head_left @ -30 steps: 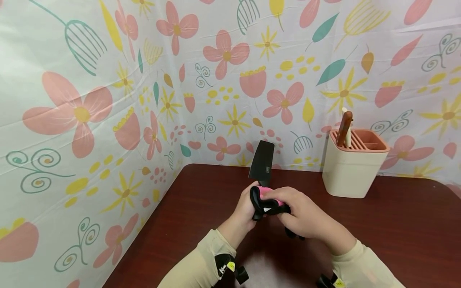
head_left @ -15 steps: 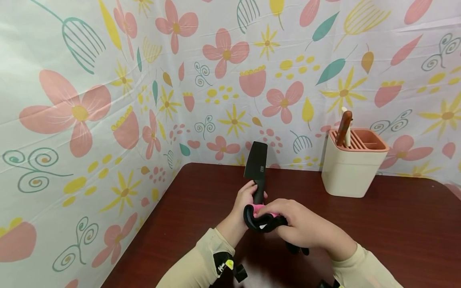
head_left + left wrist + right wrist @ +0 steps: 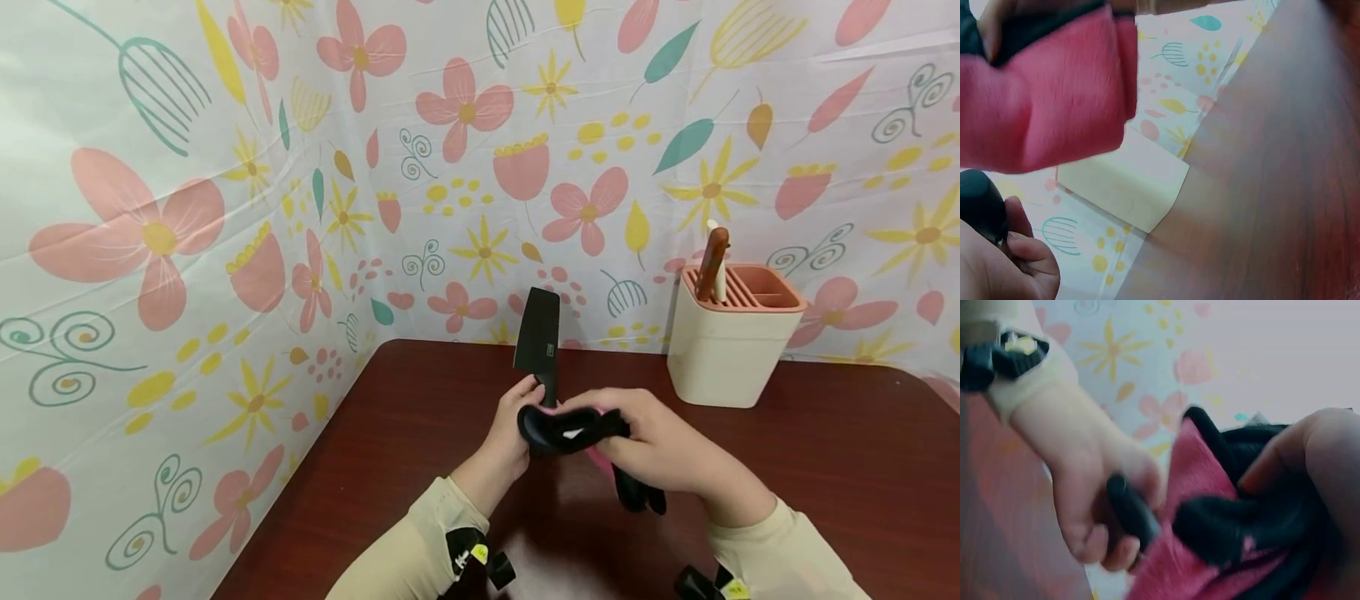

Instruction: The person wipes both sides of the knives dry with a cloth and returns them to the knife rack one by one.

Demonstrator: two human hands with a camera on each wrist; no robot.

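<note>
My left hand (image 3: 508, 437) grips the black handle of a broad kitchen knife (image 3: 538, 333), its blade pointing away from me toward the back wall. The butt of the handle (image 3: 1130, 509) shows beyond the fingers in the right wrist view. My right hand (image 3: 663, 442) pinches a pink and black glove (image 3: 551, 433) by its black-edged opening, right beside the left hand. Black finger-like ends of the glove hang below the right hand. The left wrist view shows the glove's pink fabric (image 3: 1060, 94) large and close. Part of the handle is hidden behind the glove.
A cream knife holder (image 3: 727, 358) with a salmon slotted top stands at the back right of the dark red table (image 3: 420, 400). A brown handle (image 3: 711, 262) and a white one (image 3: 720, 283) stick out of it. Flower-patterned sheets (image 3: 465, 208) rise behind and at left.
The right hand dipped slightly, then came up and right with the glove, whose black ends hang farther right now. The left hand keeps its grip on the knife, which shifted only slightly.
</note>
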